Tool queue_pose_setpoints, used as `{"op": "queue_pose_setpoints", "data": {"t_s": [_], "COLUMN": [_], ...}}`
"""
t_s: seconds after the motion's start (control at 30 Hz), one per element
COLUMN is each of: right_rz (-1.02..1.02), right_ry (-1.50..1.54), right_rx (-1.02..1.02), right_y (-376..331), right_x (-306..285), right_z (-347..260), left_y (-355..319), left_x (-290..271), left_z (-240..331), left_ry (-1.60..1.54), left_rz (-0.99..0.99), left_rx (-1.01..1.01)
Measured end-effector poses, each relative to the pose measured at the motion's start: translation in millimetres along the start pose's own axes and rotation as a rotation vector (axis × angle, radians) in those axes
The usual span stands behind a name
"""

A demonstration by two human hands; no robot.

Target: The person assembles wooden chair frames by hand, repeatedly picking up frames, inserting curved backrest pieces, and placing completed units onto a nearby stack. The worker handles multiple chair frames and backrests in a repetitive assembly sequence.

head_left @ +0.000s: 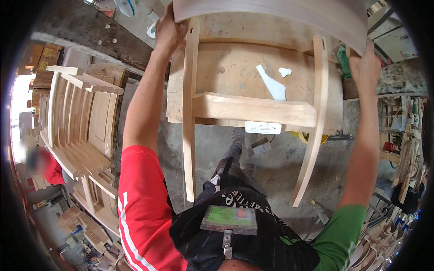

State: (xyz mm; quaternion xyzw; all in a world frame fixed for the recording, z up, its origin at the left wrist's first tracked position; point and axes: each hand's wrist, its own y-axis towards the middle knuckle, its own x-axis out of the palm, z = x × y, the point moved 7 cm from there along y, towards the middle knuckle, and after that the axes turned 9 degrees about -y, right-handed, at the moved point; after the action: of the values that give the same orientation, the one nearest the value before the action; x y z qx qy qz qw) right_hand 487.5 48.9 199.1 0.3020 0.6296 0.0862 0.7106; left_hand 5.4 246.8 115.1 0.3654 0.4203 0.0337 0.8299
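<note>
A pale wooden chair frame lies over the workbench [221,67]. Its wide curved panel [275,13] spans the far end. Two long legs, one on the left [188,135] and one on the right [312,153], run toward me, joined by a crossbar [253,108]. At the panel's left end my left hand [171,32] is closed on the edge, its fingertips partly hidden. My right hand [365,67] grips the panel's right end, fingers mostly out of sight behind it.
White foam scraps [272,83] lie on the bench, and a white block [263,128] sits at its near edge. Stacked wooden chair parts [77,122] stand at left. A green object [343,63] is near my right hand. Another person in red [52,167] is at far left.
</note>
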Motion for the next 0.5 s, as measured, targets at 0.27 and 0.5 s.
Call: {"op": "queue_pose_setpoints", "data": {"t_s": [0.27,0.5], "right_rz": [0.066,-0.005], "right_ry": [0.051,0.035], "right_rx": [0.01,0.065], "right_y": [25,18], "right_x": [90,120], "right_z": [1,8], "left_y": [13,-1], "left_x": [36,42], "left_z": [-10,-17], "left_ry": [-0.206,-0.057], "left_rz": [0.044,0.032], "left_rx": [-0.202,-0.221]}}
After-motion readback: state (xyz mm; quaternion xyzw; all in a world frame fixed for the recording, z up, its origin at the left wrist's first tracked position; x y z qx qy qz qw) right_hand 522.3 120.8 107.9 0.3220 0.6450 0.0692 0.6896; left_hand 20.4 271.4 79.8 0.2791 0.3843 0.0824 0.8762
